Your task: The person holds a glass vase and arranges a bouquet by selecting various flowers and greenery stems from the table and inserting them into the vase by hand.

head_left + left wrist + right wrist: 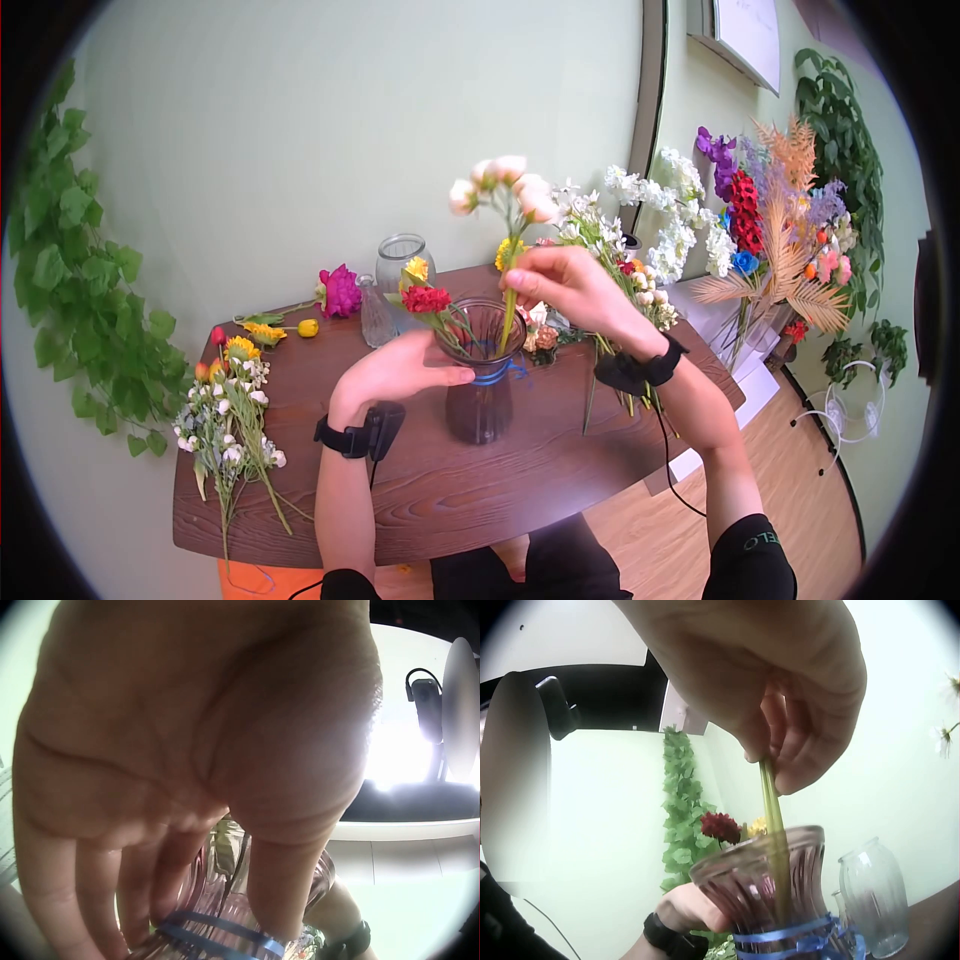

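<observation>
A dark translucent vase (pixel 480 410) with a blue ribbon (pixel 784 934) round its neck stands on the wooden table. My left hand (pixel 400 368) grips the vase at its neck, thumb in front; in the left wrist view the fingers (pixel 97 892) curve round the glass. My right hand (pixel 570 290) pinches the green stems (pixel 772 817) of a white-pink rose bunch (pixel 505 188), whose lower ends are inside the vase mouth. A red flower (pixel 427 299) and a yellow flower (pixel 416 268) lean out of the vase's left side.
Behind the vase stand a clear glass jar (pixel 402 250) and a small glass bottle (pixel 376 318). Cut flowers lie at the table's left (pixel 228 430); a magenta flower (pixel 340 291) lies further back. White blossoms (pixel 590 225) and other stems lie at the right.
</observation>
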